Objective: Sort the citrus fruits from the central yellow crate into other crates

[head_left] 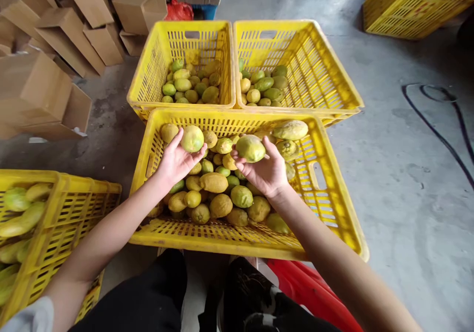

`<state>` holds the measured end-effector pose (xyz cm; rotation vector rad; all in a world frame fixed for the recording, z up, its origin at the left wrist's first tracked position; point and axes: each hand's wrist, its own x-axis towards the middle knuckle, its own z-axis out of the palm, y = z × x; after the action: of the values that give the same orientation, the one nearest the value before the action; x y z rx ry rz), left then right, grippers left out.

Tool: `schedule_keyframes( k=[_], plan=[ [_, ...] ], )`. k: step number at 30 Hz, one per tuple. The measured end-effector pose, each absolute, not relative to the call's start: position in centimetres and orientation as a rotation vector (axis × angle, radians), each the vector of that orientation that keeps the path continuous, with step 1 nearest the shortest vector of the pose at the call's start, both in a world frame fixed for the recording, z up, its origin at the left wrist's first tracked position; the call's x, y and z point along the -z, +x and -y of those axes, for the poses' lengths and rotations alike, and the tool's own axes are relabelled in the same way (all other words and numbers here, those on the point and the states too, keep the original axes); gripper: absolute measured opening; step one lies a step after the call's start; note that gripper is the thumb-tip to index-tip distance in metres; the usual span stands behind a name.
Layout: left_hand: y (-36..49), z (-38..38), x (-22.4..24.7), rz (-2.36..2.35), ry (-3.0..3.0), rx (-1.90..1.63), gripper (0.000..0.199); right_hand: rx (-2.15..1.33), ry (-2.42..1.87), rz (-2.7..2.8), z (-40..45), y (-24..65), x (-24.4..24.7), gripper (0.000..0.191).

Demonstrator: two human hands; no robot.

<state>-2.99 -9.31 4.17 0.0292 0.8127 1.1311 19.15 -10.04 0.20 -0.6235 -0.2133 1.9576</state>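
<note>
From here I see a yellow plastic crate [229, 245]; above its heap, the right hand [269, 173] closes round an oval citrus [251, 148], while the left hand [177, 164] has its fingers curled on a rounder citrus [192, 139]. Light, low holds should spare the rind bruises.

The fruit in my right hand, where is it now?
In the head view, the fruit is just right of centre, in your right hand, above the front yellow crate.
</note>
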Motion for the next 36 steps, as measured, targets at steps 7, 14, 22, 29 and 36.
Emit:
schedule_keyframes(
  k=[7,14,22,29,36],
  plan=[
    [-2.9,9.7,-3.7,-0.746,0.055,-1.1,0.028,-2.019,-0.657,0.204,9.8,19.6,0.8,0.037],
    [-3.0,9.7,-3.6,-0.76,0.087,-1.157,0.034,-1.918,-0.665,0.322,10.2,19.1,0.1,0.041],
    [-2.9,9.8,-3.1,-0.675,0.249,-1.119,0.022,-1.884,-0.702,0.459,10.0,19.2,0.2,0.031],
    [-2.7,10.2,-3.2,-0.74,0.275,-1.0,0.014,-1.923,-0.689,0.367,9.9,19.4,0.6,0.038],
    [-2.9,9.7,-3.6,-0.685,0.11,-1.136,0.038,-1.841,-0.616,0.355,10.3,19.0,-0.1,0.035]
  ],
)
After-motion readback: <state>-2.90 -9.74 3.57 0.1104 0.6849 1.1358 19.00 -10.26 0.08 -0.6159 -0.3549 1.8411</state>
